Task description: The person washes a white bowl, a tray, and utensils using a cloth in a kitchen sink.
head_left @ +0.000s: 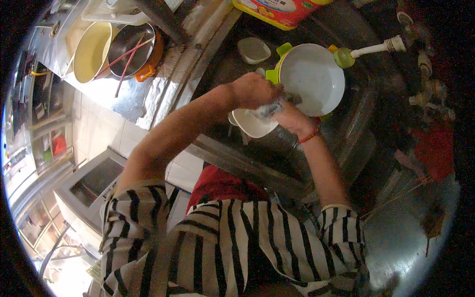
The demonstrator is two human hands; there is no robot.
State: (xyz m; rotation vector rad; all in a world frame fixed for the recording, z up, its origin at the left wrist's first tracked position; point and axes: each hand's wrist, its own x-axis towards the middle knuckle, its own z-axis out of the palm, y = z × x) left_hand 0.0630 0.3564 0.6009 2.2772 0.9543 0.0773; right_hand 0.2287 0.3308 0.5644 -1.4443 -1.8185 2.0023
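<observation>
My left hand (258,89) and my right hand (293,118) meet above the sink, at the near left edge of a white basin (311,80) with a green rim and handles. Between the hands is a pale, shiny thing (269,111), blurred by motion; its kind cannot be told. The fingers of both hands curl around it, partly hidden. Just under them sits a white bowl (256,128). Another small white bowl (254,50) lies farther up in the sink, left of the basin.
A white faucet hose (376,49) with a green end (344,58) reaches over the basin's right rim. On the left counter stand a yellowish pot (92,52) and an orange pan (131,50) with red chopsticks (130,61) across it. A red and yellow package (282,11) lies at the top.
</observation>
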